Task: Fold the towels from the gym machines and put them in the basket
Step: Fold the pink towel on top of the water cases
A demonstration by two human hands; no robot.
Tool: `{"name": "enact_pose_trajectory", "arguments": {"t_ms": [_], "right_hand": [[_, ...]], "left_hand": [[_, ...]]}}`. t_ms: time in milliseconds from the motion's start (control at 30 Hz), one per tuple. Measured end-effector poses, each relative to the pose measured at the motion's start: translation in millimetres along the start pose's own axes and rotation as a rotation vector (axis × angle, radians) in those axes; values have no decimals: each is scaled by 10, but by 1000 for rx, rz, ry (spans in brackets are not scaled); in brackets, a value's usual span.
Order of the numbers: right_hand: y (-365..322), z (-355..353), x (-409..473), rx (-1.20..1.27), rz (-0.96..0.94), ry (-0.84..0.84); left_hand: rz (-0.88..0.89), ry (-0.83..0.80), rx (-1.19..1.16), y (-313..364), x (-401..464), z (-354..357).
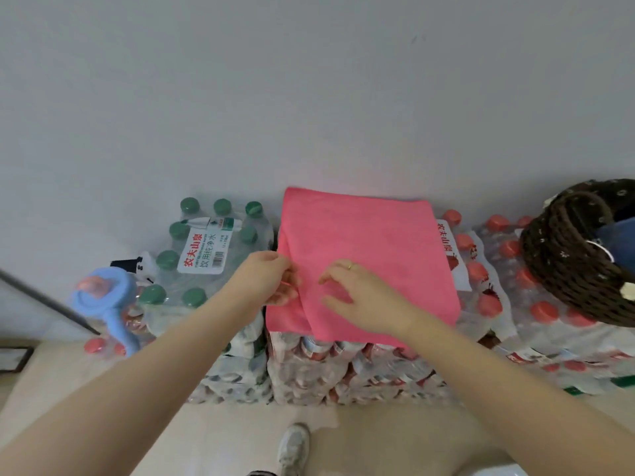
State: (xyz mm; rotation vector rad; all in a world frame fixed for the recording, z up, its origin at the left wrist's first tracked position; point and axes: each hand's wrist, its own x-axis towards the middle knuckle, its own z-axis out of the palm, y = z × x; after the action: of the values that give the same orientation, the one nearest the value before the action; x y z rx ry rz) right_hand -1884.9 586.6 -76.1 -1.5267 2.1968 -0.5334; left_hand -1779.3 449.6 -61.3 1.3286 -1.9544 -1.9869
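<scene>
Seen from the head camera, stacked shrink-wrapped packs of water bottles [347, 369] stand on a pale floor [213, 438] against a plain grey wall [309, 97] and serve as the work surface. A pink towel [371, 249] lies folded flat on the middle stack. Left of the towel is a pack with green caps [202, 249]; further left of it stands a light blue plastic thing [110, 297]. Right of the towel, red-capped packs [536, 304] carry a dark woven basket [567, 266], tilted, with something dark blue [615, 231] inside.

The left hand [264, 280] pinches the towel's left edge between thumb and curled fingers. The right hand [357, 293], a ring on one finger, rests on the towel just beside it, fingers loosely bent with their tips pressing the cloth. A white shoe [293, 448] shows on the floor below the towel.
</scene>
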Motion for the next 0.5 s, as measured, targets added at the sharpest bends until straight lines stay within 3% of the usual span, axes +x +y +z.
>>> {"name": "enact_pose_trajectory", "arguments": {"t_ms": [100, 233, 400, 500], "right_hand": [[-79, 140, -128, -85, 45, -84], [-76, 284, -220, -321, -50, -45], [10, 243, -298, -104, 31, 97], [61, 230, -364, -150, -4, -2]], "left_hand": [[-46, -27, 49, -163, -186, 115], [-46, 1, 92, -289, -307, 243], [-144, -41, -25, -322, -415, 287], [-225, -93, -135, -384, -462, 362]]}}
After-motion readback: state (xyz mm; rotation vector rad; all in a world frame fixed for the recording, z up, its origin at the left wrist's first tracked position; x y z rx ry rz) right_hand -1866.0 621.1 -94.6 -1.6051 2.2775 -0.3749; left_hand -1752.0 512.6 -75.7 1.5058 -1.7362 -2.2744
